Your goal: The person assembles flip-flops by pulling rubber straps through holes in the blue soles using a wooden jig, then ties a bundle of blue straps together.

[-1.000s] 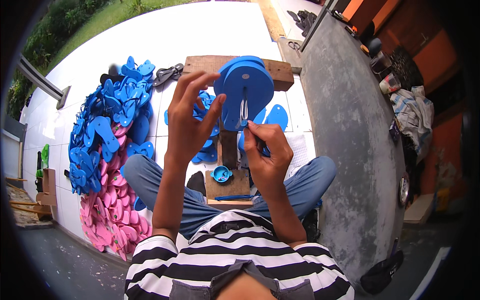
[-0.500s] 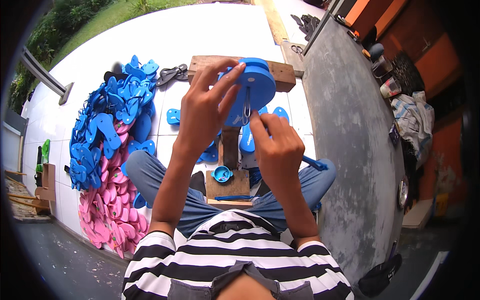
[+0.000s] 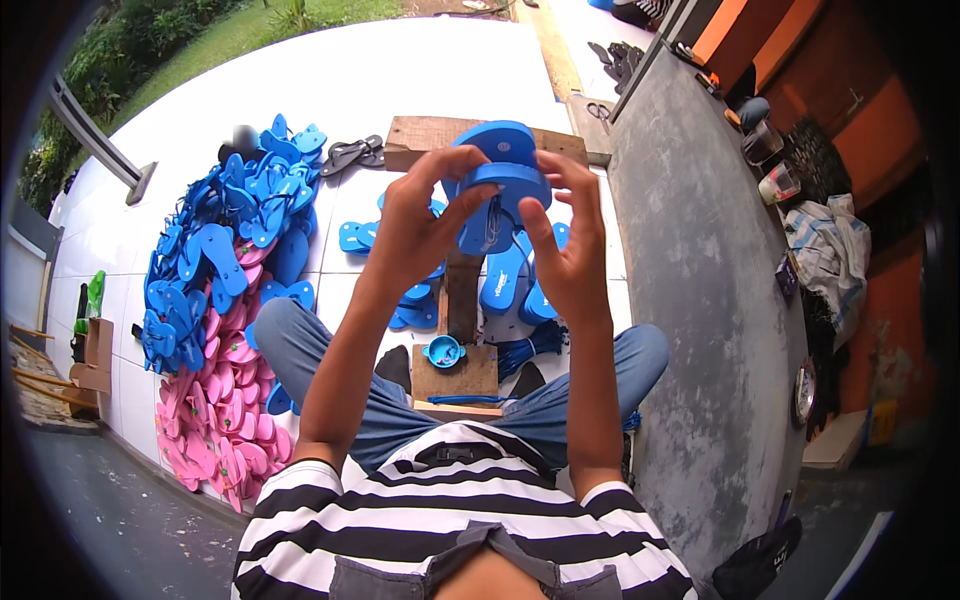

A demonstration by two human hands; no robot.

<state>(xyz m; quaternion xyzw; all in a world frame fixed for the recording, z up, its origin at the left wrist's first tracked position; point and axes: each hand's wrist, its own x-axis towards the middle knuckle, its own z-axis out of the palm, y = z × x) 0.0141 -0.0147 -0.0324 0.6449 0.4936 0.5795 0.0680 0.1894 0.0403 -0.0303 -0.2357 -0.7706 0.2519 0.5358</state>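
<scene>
Both hands are raised at 12 o'clock of the lap, closed on one blue sandal sole (image 3: 500, 185). The left hand (image 3: 415, 235) is clenched on the sole's left edge, thumb across the face; the right hand (image 3: 570, 255) is held against its right edge, fingers spread along the rim.

Change noted against half a second ago: the right hand was then pinched at the middle of the sole, about the dark strap piece (image 3: 492, 225); it is now shifted outward to the edge. The left-hand grip is unchanged. The sole is turned somewhat more face-on to the camera. One second ago the right hand was lower, under the sole.

Judgement: the fitting of the strap piece at the centre hole appears finished or paused, and the sole is being turned for inspection or for the next hole. Whether the strap is fully seated cannot be told.

Surroundings recorded:
- Wooden block (image 3: 455, 370) between the knees at 6 o'clock of the sole, with a small blue cup (image 3: 443, 351) on it.
- Loose blue soles (image 3: 505, 280) on the tiled floor (image 3: 350, 80) beyond the block.
- Heap of blue sandals (image 3: 215, 250) at 9 o'clock, pink sandals (image 3: 215, 420) below it at 8 o'clock.
- Grey concrete strip (image 3: 700, 300) at 3 o'clock.
</scene>
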